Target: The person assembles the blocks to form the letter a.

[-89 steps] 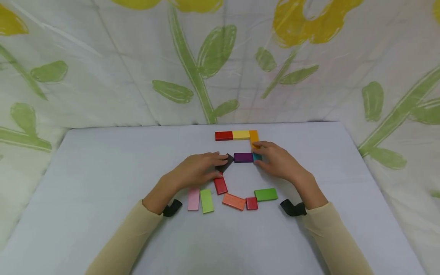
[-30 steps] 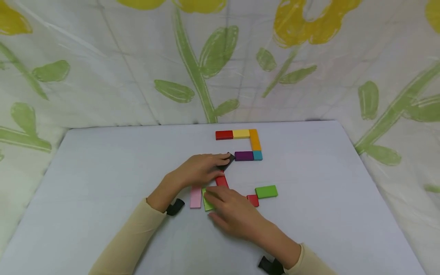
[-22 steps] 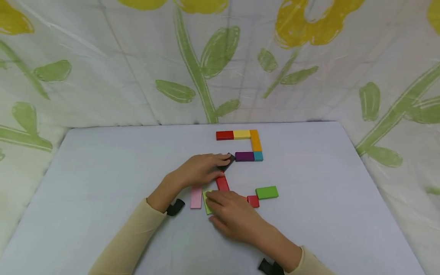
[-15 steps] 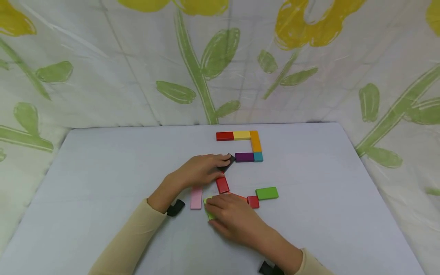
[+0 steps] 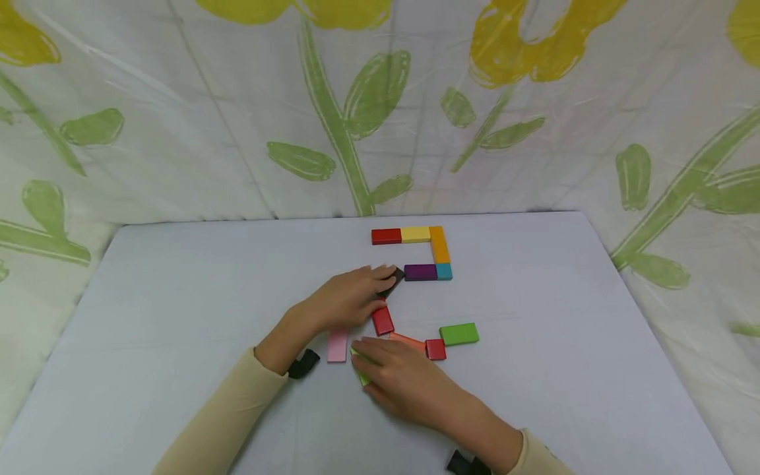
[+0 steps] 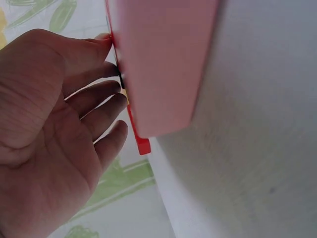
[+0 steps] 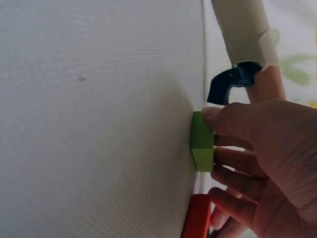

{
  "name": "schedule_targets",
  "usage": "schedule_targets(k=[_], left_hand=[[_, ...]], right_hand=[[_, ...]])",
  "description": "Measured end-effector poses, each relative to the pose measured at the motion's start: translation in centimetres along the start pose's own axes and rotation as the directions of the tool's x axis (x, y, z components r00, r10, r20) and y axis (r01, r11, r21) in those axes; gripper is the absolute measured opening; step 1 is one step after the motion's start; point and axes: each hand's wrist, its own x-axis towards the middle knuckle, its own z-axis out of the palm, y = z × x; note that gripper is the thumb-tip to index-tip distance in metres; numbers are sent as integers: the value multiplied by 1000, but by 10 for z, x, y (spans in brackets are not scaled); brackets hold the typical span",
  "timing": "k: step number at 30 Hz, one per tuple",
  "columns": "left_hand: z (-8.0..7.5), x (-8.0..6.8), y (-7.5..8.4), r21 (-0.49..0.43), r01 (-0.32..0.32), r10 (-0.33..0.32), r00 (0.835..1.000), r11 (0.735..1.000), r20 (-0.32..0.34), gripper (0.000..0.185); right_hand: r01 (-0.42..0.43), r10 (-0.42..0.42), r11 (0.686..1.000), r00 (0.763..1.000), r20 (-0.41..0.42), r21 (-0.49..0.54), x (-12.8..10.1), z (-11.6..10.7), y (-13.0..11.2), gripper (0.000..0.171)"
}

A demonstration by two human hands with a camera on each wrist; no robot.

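1. Lime-green block [image 5: 362, 374] lies on the table [image 5: 178, 297] under the fingertips of the right hand [image 5: 404, 382]; in the right wrist view the thumb and fingers curl round its edges [image 7: 202, 141], gripping it.
2. Relative to the pink block [image 5: 336, 345], the lime-green block sits just to the right and slightly nearer the person, close beside it but not clearly touching.
3. The left hand [image 5: 347, 297] lies beyond the pink block, fingers loosely bent, its fingertips resting on a black block [image 5: 392, 284]; whether they pinch it I cannot tell.
4. A red block [image 5: 382, 320] lies to the right of the pink block and just beyond it, between the two hands.
5. Further right of the pink block lie an orange block [image 5: 410, 342], a small red square [image 5: 435, 349] and a bright green block [image 5: 458, 334].
6. Well beyond the pink block, a joined run of red, yellow, orange, teal and purple blocks [image 5: 420, 272] forms a hook.
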Motion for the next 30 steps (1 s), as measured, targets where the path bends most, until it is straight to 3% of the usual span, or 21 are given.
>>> schedule_targets(k=[8, 30], left_hand=[[2, -1, -3, -1, -25, 25, 1000, 1000, -2, 53], [1, -1, -1, -29, -6, 6, 1000, 1000, 5, 53]], right_hand=[[11, -12, 999, 1000, 6, 36, 0, -1, 2, 51], [15, -15, 999, 1000, -10, 34, -3, 0, 6, 48]])
